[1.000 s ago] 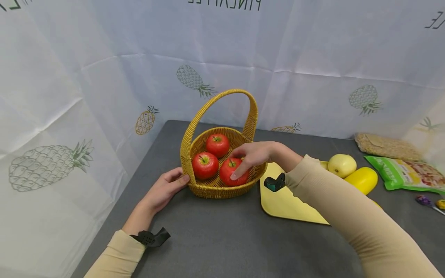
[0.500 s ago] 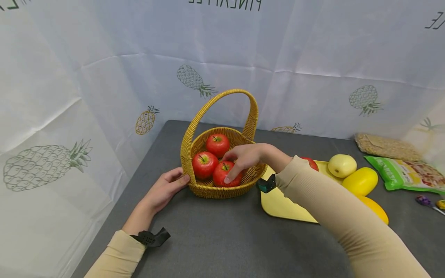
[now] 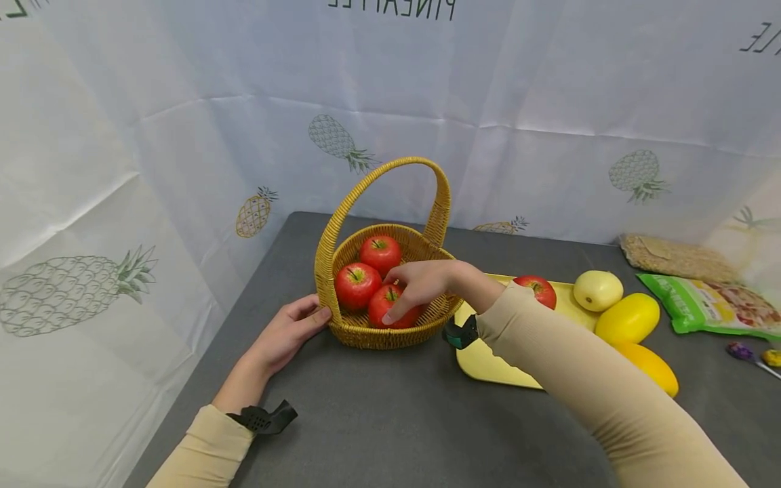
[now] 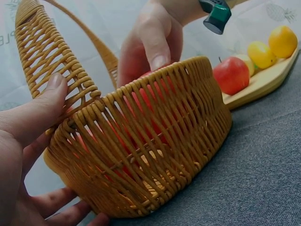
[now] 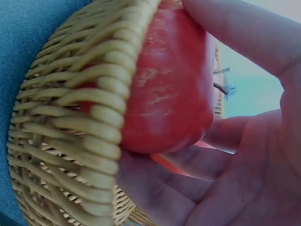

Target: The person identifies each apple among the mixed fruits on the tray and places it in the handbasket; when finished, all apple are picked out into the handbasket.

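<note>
A yellow wicker basket (image 3: pixel 378 337) with a tall arched handle stands on the grey table. Two red apples, a back apple (image 3: pixel 380 253) and a left apple (image 3: pixel 356 286), sit inside it. My right hand (image 3: pixel 421 285) grips a third apple (image 3: pixel 390 317) low in the basket's front, thumb on the near side and fingers behind, as the apple (image 5: pixel 169 89) in the right wrist view shows. My left hand (image 3: pixel 297 330) holds the basket's left side; in the left wrist view its thumb (image 4: pixel 55 92) lies at the handle's base and its fingers reach along the wall.
Right of the basket lies a yellow tray (image 3: pixel 494 362) bearing a red apple (image 3: pixel 538 290) and a pale round fruit (image 3: pixel 598 291). Beside these are two yellow oval fruits, one upper (image 3: pixel 630 318). Further right lie a green packet (image 3: pixel 710 305), a grain bag (image 3: pixel 677 257) and a spoon (image 3: pixel 747 354).
My right hand has shifted left with the apple, bringing it up against the left apple. The red apple on the tray has come into sight from behind the sleeve. My left hand stays put.
</note>
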The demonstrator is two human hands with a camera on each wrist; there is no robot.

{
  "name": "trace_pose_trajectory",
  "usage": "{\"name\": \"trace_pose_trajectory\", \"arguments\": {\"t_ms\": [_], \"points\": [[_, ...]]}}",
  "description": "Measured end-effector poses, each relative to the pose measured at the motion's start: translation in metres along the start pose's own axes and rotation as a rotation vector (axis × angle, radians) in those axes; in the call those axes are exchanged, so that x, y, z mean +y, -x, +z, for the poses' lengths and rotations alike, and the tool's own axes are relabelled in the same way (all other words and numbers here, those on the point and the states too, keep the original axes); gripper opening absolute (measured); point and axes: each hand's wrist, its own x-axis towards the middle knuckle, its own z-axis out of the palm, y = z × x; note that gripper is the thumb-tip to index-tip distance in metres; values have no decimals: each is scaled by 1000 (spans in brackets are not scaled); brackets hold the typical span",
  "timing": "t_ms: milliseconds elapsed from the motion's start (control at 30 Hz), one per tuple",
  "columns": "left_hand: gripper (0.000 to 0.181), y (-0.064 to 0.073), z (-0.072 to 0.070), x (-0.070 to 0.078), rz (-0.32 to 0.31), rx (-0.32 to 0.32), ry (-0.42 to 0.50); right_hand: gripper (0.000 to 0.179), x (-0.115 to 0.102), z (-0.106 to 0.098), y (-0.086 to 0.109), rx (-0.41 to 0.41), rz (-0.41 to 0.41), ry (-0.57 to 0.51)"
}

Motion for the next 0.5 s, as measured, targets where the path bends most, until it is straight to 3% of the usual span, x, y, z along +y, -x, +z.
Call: {"name": "trace_pose_trajectory", "arguments": {"t_ms": [267, 500], "points": [[14, 0, 0, 1, -3, 0, -8, 86, 0, 7, -2, 8, 28, -1], [15, 1, -1, 2, -7, -4, -11, 81, 4, 7, 1, 32, -9, -24]]}}
